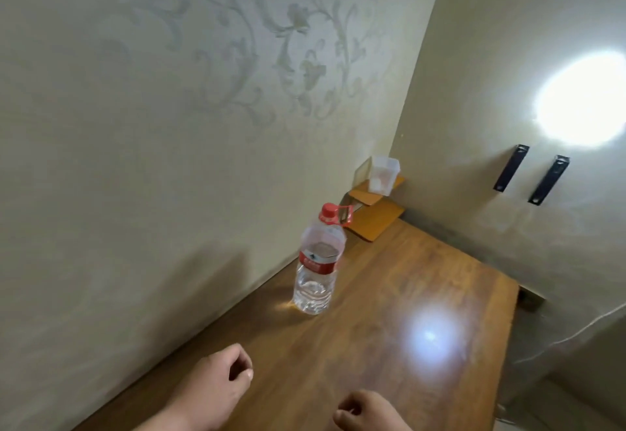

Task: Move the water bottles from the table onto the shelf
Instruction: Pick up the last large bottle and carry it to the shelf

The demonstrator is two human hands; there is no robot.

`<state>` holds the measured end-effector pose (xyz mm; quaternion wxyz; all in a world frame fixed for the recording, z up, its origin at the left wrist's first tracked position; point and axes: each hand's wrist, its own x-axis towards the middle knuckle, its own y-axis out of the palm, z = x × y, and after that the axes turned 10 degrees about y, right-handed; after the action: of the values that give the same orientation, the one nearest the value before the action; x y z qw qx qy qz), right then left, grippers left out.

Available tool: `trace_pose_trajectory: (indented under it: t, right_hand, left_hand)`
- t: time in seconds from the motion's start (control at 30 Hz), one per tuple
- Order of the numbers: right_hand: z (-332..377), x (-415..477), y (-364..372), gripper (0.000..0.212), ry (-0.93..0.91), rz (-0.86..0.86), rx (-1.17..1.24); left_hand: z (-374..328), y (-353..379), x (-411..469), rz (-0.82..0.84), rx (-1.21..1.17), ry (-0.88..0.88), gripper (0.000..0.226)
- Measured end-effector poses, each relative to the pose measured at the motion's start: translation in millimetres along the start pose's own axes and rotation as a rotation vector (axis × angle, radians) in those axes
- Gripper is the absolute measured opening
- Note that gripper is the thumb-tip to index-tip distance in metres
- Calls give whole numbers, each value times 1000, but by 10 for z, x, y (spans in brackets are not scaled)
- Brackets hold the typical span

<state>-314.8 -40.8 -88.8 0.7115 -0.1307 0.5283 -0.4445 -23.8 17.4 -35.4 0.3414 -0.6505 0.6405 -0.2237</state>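
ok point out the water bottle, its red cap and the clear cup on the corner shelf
water bottle (316, 271), head view, red label band
red cap (328, 212), head view, cap side
clear cup (383, 175), head view, front wall

A room in a home

Pale wallpaper (210, 98) with a faint floral scroll pattern covers the wall, meeting a plain wall at a corner. A polished wooden table (389, 312) stands against it, with small orange corner shelves (376, 224) and a white cable (576, 332) trailing nearby

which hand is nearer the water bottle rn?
Left. The left hand is empty, just below the water bottle near the wall; the right hand sits further right at the frame's bottom edge.
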Motion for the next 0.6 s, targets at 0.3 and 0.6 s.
trace_pose_trajectory:
  t: [0.3, 0.6]
  right_hand:
    - [472, 1081, -679, 110, -191, -149, 118]
    - [1303, 1500, -1249, 93, -656, -167, 402]
  left_hand:
    - [-675, 264, 1647, -33, -117, 70, 109]
    - [-743, 160, 2410, -60, -278, 205, 137]
